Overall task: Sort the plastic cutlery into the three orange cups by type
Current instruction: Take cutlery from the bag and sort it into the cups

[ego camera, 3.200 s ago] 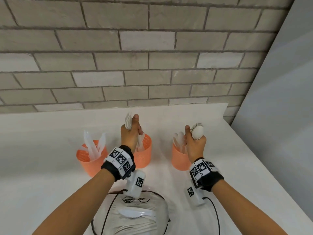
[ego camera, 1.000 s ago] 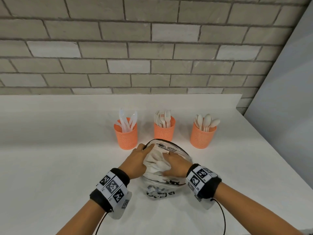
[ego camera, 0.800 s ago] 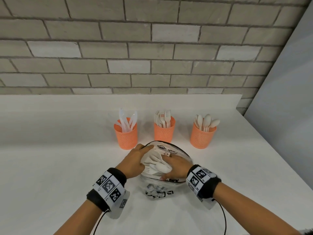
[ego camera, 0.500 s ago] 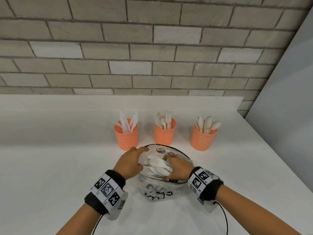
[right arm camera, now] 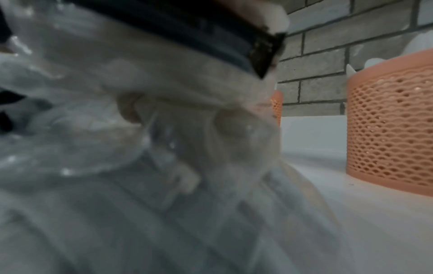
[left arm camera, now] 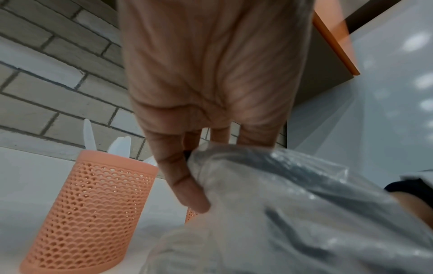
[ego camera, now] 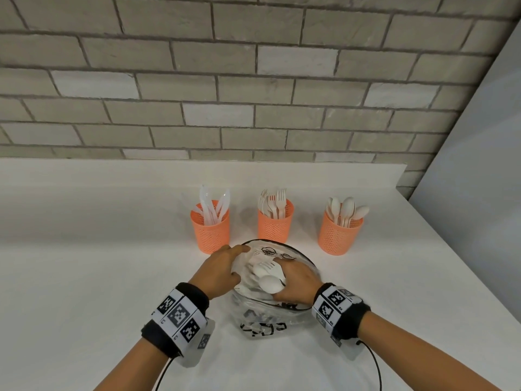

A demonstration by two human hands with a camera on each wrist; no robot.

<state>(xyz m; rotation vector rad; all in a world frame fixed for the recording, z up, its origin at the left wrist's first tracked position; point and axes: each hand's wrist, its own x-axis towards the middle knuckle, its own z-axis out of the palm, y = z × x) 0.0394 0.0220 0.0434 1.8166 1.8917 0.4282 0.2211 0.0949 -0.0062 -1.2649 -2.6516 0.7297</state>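
Three orange mesh cups stand in a row: the knife cup (ego camera: 211, 228), the fork cup (ego camera: 275, 222) and the spoon cup (ego camera: 339, 235). Just in front of them lies a clear printed plastic bag (ego camera: 270, 314). My left hand (ego camera: 238, 262) pinches the bag's left rim, thumb against fingers, as the left wrist view shows (left arm camera: 194, 166). My right hand (ego camera: 289, 277) is inside the bag's mouth and grips white cutlery, a spoon (ego camera: 269, 284) and a fork (ego camera: 265, 267). In the right wrist view the bag (right arm camera: 117, 157) hides the fingers.
The white counter (ego camera: 84, 277) runs back to a grey brick wall (ego camera: 253, 94). A pale panel (ego camera: 479, 193) closes off the right side, near the counter's right edge. The cups stand a hand's width beyond the bag.
Both hands came back from the cups to the bag. Over the last second my right hand gathered a spoon and a fork and drew them up, while the left kept hold of the rim.
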